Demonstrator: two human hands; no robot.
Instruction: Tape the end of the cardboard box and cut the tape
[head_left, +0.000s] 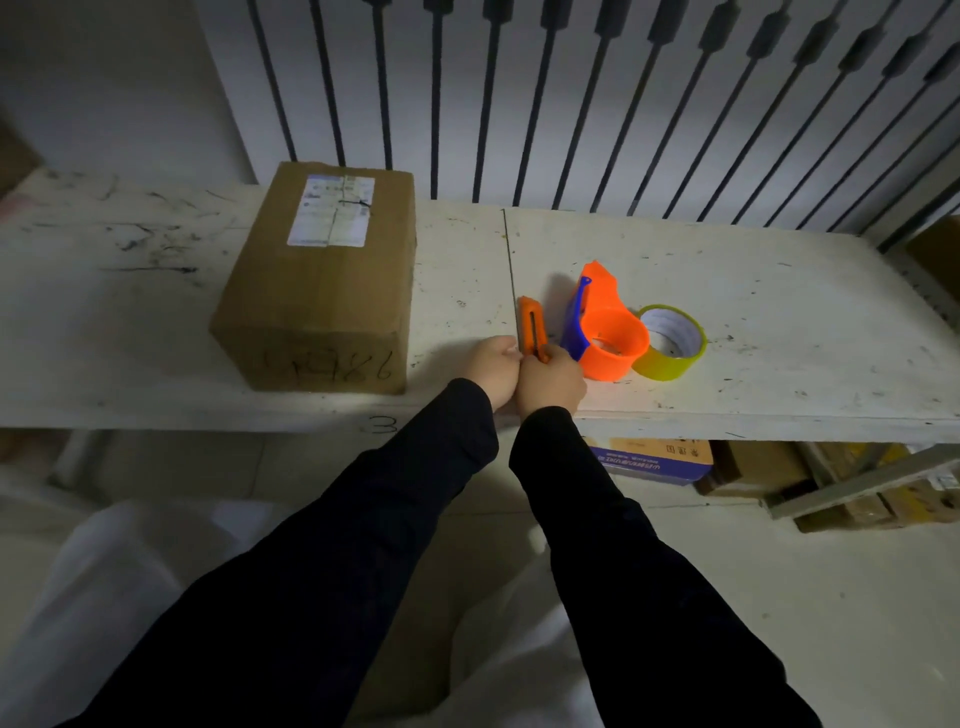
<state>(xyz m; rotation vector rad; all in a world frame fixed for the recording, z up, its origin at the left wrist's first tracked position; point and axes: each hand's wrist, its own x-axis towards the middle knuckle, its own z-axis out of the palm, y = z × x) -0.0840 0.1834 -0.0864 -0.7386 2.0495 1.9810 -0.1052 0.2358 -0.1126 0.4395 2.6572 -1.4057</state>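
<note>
A brown cardboard box (322, 280) with a white shipping label and handwriting on its near face stands on the white table (727, 291), left of centre. An orange utility knife (533, 325) lies right of the box; my right hand (550, 382) is closed around its near end. My left hand (493, 366) is curled right beside it, touching the knife's near end. An orange and blue tape dispenser (602, 327) sits just right of the knife. A roll of yellowish tape (670, 340) rests against the dispenser's right side.
A dark metal railing (571, 104) runs behind the table. Under the table's right part lie a blue-and-tan carton (649, 460) and several brown boxes (831, 493). White bags (104, 597) sit on the floor at the lower left.
</note>
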